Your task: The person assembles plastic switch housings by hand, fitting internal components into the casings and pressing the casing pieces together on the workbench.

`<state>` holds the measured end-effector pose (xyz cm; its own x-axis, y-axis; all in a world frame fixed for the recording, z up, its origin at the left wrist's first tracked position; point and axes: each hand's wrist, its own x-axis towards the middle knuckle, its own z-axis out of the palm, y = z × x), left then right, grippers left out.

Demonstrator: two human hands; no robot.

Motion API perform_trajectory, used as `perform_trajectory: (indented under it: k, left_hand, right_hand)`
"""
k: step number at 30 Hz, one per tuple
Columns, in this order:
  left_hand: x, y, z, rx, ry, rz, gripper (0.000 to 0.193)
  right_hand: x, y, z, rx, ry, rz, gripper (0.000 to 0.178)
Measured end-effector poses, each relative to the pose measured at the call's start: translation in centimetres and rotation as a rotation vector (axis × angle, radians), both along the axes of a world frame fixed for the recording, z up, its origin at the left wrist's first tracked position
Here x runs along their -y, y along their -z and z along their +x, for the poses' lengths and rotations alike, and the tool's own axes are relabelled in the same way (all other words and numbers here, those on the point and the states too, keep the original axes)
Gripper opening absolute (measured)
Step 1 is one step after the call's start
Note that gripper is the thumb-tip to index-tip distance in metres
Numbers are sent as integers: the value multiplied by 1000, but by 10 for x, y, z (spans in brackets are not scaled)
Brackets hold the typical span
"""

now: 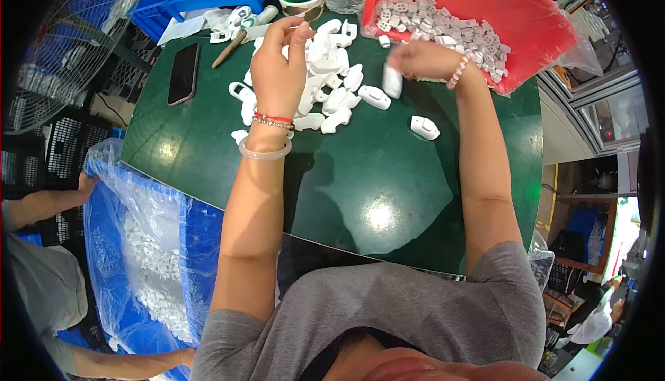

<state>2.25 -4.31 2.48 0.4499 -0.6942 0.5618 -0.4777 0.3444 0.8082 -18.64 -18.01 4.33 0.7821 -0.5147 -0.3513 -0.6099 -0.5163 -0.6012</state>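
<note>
One white casing (424, 127) lies alone on the green table (360, 187); most, seemingly, remain in the heap (322, 48) beside the left hand (279, 69) (narrow grip, contents unclear). The right hand (424, 60) blurs near the small pieces (450, 26); I can't tell its grip.

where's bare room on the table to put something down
Widest: the near green table, between left forearm and right forearm. Another: below the phone, left of the left forearm. Crowded: the far middle, where white parts heap beside the left hand, and beside the red bin, by the right hand.
</note>
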Motion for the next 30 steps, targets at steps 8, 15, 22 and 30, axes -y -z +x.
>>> perform_trajectory:
  k: [8, 15, 22, 30]
  left_hand:
    - [-2, 4, -2, 209, -126, 169, 23]
    - [0, 4, -10, 293, -1, 205, 22]
    - [-6, 1, -23, 274, 379, 35, 32]
    - [6, 5, -8, -155, 126, -122, 23]
  right_hand:
    - [-17, 11, 27, 40, -162, -218, 29]
    - [-28, 28, 42, 279, -130, -496, 14]
    - [-28, 1, 28, 538, -65, 393, 22]
    - [9, 25, 17, 434, 380, -558, 25]
